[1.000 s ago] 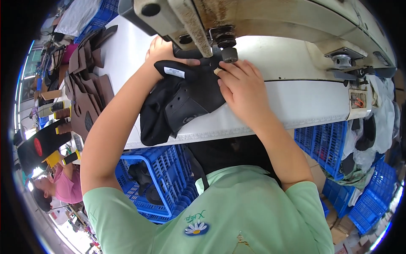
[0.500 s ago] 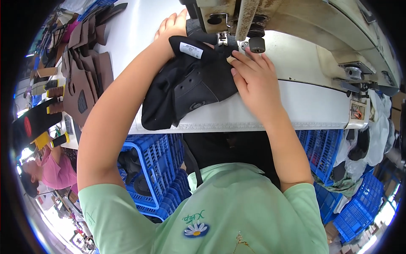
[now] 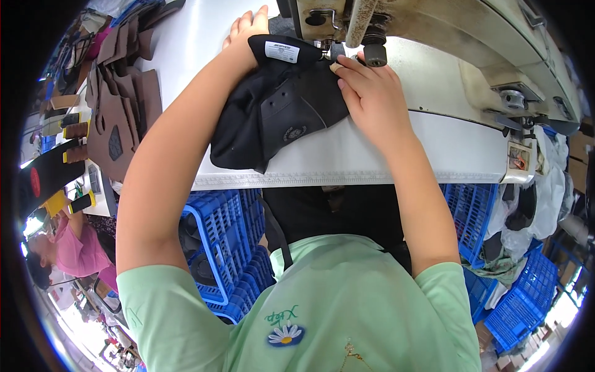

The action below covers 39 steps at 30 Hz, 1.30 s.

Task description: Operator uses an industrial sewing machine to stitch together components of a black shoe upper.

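Observation:
A black shoe upper (image 3: pixel 273 121) lies on the white sewing table, with a row of eyelet holes, a round emblem and a white label (image 3: pixel 282 52) on its tongue. Its far edge is at the presser foot (image 3: pixel 325 47) of a sewing machine. My left hand (image 3: pixel 248 30) rests beyond the tongue on the left, fingers stretched out; the upper hides its thumb side. My right hand (image 3: pixel 372 93) grips the upper's right edge beside the presser foot, fingers bent over it. A yellowish wrap sits near one fingertip. The needle point cannot be made out.
The machine's head (image 3: pixel 452 37) overhangs the right side. Brown cut pieces (image 3: pixel 121 118) are stacked at the left, near thread spools (image 3: pixel 75 130). Blue crates (image 3: pixel 226 242) stand below the table edge on both sides. A person in pink (image 3: pixel 80 248) sits far left.
The upper's near end has swung slightly away from me and rightward, and the label has shifted closer to the presser foot. Both hands stay on the upper. The whole view has moved slightly.

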Each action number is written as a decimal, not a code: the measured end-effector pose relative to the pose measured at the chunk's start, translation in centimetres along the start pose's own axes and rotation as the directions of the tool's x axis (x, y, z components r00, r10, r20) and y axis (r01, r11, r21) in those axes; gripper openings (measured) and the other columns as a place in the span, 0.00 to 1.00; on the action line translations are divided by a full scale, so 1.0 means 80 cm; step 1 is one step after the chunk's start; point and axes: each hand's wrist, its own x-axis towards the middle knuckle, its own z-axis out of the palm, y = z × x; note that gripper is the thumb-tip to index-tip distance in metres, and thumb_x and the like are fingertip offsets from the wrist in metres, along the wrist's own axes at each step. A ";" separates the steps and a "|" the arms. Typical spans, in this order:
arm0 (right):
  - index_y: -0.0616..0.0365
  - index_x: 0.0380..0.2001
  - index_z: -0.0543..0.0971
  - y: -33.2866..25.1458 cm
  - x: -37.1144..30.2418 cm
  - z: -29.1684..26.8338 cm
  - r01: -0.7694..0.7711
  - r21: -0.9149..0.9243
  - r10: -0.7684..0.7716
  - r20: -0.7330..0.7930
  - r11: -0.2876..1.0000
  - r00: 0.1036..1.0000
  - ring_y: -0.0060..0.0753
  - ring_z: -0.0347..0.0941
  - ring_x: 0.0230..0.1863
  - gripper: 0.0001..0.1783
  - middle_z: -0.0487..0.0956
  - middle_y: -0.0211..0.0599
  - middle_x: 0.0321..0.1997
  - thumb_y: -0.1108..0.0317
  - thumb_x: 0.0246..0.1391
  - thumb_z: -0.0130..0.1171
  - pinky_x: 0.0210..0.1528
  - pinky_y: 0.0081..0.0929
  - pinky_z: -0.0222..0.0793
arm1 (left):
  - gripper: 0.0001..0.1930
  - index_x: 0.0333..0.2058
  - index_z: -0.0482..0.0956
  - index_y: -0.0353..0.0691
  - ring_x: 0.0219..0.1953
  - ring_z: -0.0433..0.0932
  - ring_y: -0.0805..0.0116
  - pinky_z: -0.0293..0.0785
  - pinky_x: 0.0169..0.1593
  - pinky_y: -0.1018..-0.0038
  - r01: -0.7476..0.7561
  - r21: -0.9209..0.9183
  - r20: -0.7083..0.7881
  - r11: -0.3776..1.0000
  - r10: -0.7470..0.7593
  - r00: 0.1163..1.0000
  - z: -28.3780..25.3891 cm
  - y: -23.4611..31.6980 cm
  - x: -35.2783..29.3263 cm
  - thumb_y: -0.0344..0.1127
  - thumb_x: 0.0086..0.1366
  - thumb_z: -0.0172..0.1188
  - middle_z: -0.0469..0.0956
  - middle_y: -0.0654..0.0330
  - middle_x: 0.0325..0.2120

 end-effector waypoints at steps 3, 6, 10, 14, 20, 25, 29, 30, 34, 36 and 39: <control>0.51 0.44 0.83 -0.014 0.010 0.004 0.037 0.041 -0.036 -0.026 0.998 0.999 0.43 0.71 0.60 0.12 0.82 0.30 0.49 0.65 0.58 0.58 0.65 0.51 0.60 | 0.38 0.51 0.83 0.51 0.56 0.76 0.51 0.63 0.64 0.61 0.015 0.052 0.022 0.999 -0.016 1.000 -0.020 -0.018 -0.016 0.73 0.50 0.60 0.80 0.51 0.50; 0.51 0.44 0.83 -0.015 0.014 0.010 0.053 0.053 -0.050 -0.046 0.997 0.998 0.42 0.72 0.60 0.12 0.83 0.29 0.49 0.65 0.58 0.58 0.64 0.50 0.60 | 0.36 0.54 0.79 0.50 0.59 0.72 0.50 0.62 0.65 0.59 0.013 0.015 -0.016 1.000 -0.013 1.000 0.023 -0.057 0.001 0.67 0.52 0.60 0.77 0.50 0.53; 0.50 0.43 0.83 -0.028 0.018 0.011 0.066 0.104 -0.060 -0.053 0.992 0.997 0.41 0.71 0.60 0.11 0.82 0.27 0.49 0.65 0.58 0.58 0.65 0.48 0.60 | 0.34 0.61 0.70 0.49 0.65 0.65 0.48 0.61 0.66 0.57 0.013 -0.036 -0.086 0.999 -0.016 0.996 0.071 -0.135 0.010 0.54 0.57 0.61 0.70 0.47 0.60; 0.50 0.43 0.83 -0.010 0.009 0.018 0.031 0.095 -0.025 -0.066 0.995 0.998 0.40 0.71 0.60 0.11 0.82 0.26 0.50 0.65 0.58 0.59 0.65 0.48 0.60 | 0.28 0.59 0.72 0.45 0.61 0.69 0.48 0.67 0.61 0.60 -0.102 -0.414 -0.123 0.905 0.055 0.991 0.038 -0.118 -0.006 0.45 0.60 0.60 0.73 0.45 0.56; 0.52 0.36 0.84 -0.012 0.012 0.013 0.057 0.218 -0.024 -0.148 0.974 0.989 0.40 0.73 0.57 0.08 0.84 0.28 0.47 0.67 0.54 0.60 0.63 0.44 0.62 | 0.09 0.37 0.83 0.35 0.33 0.80 0.72 0.74 0.42 0.75 0.084 -0.490 -0.381 0.868 -0.299 0.875 -0.120 -0.058 -0.168 0.31 0.64 0.56 0.82 0.58 0.29; 0.53 0.34 0.85 -0.012 0.013 0.011 0.109 0.168 -0.070 -0.218 0.980 0.973 0.39 0.76 0.51 0.07 0.85 0.28 0.43 0.69 0.51 0.61 0.58 0.41 0.67 | 0.11 0.36 0.83 0.37 0.45 0.81 0.63 0.74 0.52 0.66 -0.291 -0.058 -0.372 0.955 0.250 0.894 -0.130 0.089 -0.244 0.29 0.52 0.61 0.82 0.55 0.37; 0.54 0.34 0.85 0.003 0.026 0.002 0.170 0.152 -0.148 -0.142 0.974 0.979 0.37 0.77 0.49 0.08 0.85 0.28 0.42 0.69 0.51 0.60 0.52 0.38 0.71 | 0.21 0.48 0.78 0.30 0.57 0.75 0.54 0.63 0.65 0.60 -0.129 0.273 -0.402 0.953 0.235 0.885 -0.054 0.132 -0.198 0.33 0.56 0.58 0.78 0.46 0.50; 0.53 0.35 0.85 0.003 0.029 0.000 0.217 0.141 -0.202 -0.117 0.966 0.972 0.37 0.77 0.48 0.09 0.85 0.27 0.42 0.69 0.50 0.59 0.50 0.37 0.72 | 0.23 0.51 0.76 0.28 0.60 0.73 0.52 0.59 0.68 0.60 0.011 0.384 -0.373 0.923 0.144 0.917 -0.042 0.133 -0.191 0.34 0.58 0.56 0.76 0.43 0.52; 0.50 0.36 0.85 0.017 0.039 -0.010 0.300 0.136 -0.303 0.004 0.944 0.953 0.37 0.78 0.48 0.12 0.85 0.25 0.43 0.71 0.50 0.56 0.50 0.37 0.73 | 0.21 0.51 0.76 0.32 0.59 0.74 0.48 0.61 0.67 0.56 0.142 0.440 -0.388 0.887 0.045 0.920 -0.022 0.144 -0.174 0.34 0.60 0.54 0.77 0.41 0.52; 0.48 0.37 0.86 0.024 0.042 -0.014 0.289 0.145 -0.296 0.028 0.946 0.955 0.36 0.77 0.48 0.14 0.85 0.24 0.44 0.72 0.50 0.54 0.50 0.37 0.73 | 0.20 0.50 0.77 0.34 0.58 0.75 0.48 0.62 0.66 0.55 0.116 0.383 -0.447 0.917 0.074 0.891 -0.017 0.141 -0.171 0.34 0.60 0.54 0.78 0.41 0.50; 0.45 0.38 0.86 0.025 0.045 -0.019 0.257 0.152 -0.271 0.076 0.954 0.960 0.36 0.77 0.49 0.17 0.84 0.22 0.45 0.74 0.50 0.52 0.52 0.37 0.73 | 0.18 0.48 0.78 0.36 0.56 0.77 0.49 0.63 0.64 0.54 0.066 0.334 -0.495 0.940 0.115 0.861 -0.018 0.134 -0.172 0.34 0.59 0.54 0.80 0.43 0.49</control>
